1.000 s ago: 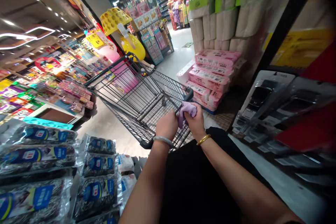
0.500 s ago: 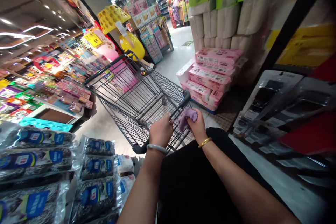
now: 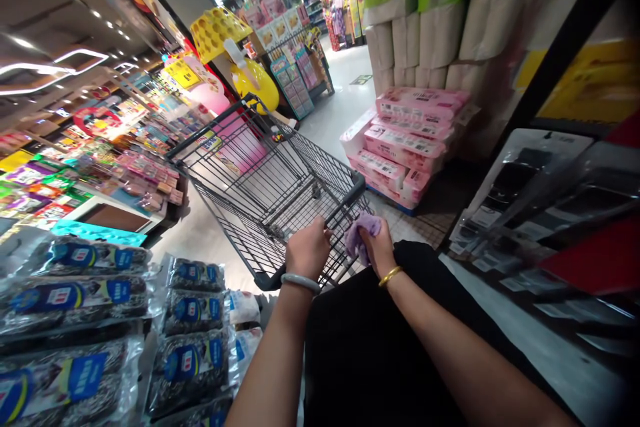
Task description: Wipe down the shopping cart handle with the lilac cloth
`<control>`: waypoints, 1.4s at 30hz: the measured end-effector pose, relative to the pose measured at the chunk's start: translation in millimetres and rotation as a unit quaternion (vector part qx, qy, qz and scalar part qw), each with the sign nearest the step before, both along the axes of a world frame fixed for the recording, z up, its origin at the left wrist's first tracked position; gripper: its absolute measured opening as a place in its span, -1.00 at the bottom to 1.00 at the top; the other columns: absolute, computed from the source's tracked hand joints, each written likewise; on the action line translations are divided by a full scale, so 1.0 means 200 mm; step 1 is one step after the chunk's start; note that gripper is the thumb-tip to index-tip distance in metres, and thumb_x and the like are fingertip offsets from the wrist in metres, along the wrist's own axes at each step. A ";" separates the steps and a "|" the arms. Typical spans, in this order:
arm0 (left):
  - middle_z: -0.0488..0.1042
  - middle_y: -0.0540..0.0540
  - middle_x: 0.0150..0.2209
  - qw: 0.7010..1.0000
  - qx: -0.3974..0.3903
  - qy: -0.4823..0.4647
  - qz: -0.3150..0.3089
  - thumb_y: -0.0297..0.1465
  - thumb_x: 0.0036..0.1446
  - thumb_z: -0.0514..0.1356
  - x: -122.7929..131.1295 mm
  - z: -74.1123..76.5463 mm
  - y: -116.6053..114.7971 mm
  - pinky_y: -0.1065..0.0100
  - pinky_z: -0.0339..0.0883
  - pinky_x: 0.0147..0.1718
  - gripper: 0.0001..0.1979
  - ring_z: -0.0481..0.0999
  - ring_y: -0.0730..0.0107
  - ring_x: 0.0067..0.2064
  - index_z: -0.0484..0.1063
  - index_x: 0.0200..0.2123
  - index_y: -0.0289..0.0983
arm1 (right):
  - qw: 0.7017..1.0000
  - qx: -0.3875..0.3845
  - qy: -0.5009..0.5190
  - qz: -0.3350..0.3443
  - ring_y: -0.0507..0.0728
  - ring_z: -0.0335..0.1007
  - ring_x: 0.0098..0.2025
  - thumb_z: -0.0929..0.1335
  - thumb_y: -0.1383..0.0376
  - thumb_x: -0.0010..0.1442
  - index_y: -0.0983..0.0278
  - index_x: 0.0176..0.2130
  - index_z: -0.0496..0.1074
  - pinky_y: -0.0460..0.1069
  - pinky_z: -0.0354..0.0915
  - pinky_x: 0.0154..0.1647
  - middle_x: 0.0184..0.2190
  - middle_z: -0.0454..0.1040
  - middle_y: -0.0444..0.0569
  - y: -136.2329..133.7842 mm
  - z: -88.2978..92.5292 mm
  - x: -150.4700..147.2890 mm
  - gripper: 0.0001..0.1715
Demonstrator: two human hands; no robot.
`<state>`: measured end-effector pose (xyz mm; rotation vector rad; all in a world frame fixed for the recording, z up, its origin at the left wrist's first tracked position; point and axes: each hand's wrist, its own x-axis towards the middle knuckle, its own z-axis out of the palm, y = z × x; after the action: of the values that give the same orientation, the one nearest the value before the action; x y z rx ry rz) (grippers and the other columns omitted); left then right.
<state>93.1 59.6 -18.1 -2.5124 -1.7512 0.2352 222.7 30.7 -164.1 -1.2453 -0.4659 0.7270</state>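
Note:
A dark wire shopping cart [image 3: 235,219] stands tilted across the middle of the head view, its basket holding nothing I can make out. My left hand [image 3: 309,250], with a pale bangle at the wrist, is closed around the cart's handle bar [image 3: 341,212]. A crumpled purple cloth [image 3: 358,235] is bunched in my right hand [image 3: 380,247], which wears a gold-coloured bangle. That hand and the cloth are just right of the handle; whether the cloth touches the bar I cannot tell.
Bagged dark goods [image 3: 193,353] fill the lower left. Pink tissue packs [image 3: 407,140] are stacked on the floor right of the cart, below paper rolls [image 3: 435,40]. Hanging packaged goods [image 3: 520,173] line the right side. Yellow and pink displays stand beyond the cart.
The purple cloth has been bunched up and turned in my right hand, staying close to the handle. My left hand keeps its hold. The view has shifted slightly.

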 end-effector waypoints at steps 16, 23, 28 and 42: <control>0.61 -0.09 -0.05 0.983 0.065 -0.172 -0.027 -0.35 0.30 0.19 -0.08 0.05 -0.08 0.26 0.35 0.01 -0.57 0.58 0.23 -0.01 0.31 0.22 -0.17 | 0.975 0.103 -0.187 0.056 0.24 0.46 0.03 0.48 0.19 0.02 0.16 0.01 0.37 0.19 0.39 0.11 -0.02 0.50 0.02 -0.10 0.04 -0.23 -0.45; 0.58 -0.20 0.02 0.979 0.149 -0.134 -0.032 -0.30 0.26 0.24 -0.41 0.00 -0.26 0.01 0.23 0.25 -0.65 0.50 0.05 0.10 0.44 0.08 -0.25 | 0.973 0.039 -0.205 0.096 0.25 0.45 -0.03 0.48 0.26 -0.01 0.19 -0.06 0.36 0.21 0.40 0.07 -0.08 0.47 0.04 -0.14 -0.04 -0.32 -0.50; 0.30 -0.32 0.33 0.954 0.232 -0.187 -0.042 -0.28 0.32 0.17 -0.57 -0.22 -0.45 -0.12 0.01 0.39 -0.42 0.19 -0.02 0.41 0.16 0.35 -0.25 | 0.929 0.144 -0.294 0.172 0.27 0.41 0.04 0.52 0.27 -0.01 0.16 0.02 0.35 0.21 0.37 0.13 -0.05 0.46 0.05 -0.19 -0.02 -0.42 -0.40; 0.48 -0.31 0.03 0.940 0.207 -0.270 0.016 -0.44 0.26 0.12 -0.61 -0.55 -0.56 0.01 0.35 0.18 -0.65 0.46 0.08 0.13 0.30 0.10 -0.33 | 0.912 0.129 -0.315 0.228 0.27 0.43 -0.04 0.51 0.28 -0.02 0.20 -0.04 0.40 0.20 0.41 0.03 -0.11 0.48 0.06 -0.26 -0.15 -0.56 -0.47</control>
<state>-28.9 -51.9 -128.5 -2.3582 -1.7526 -0.8121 110.3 -21.3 -194.7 -1.1093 -1.3782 0.6061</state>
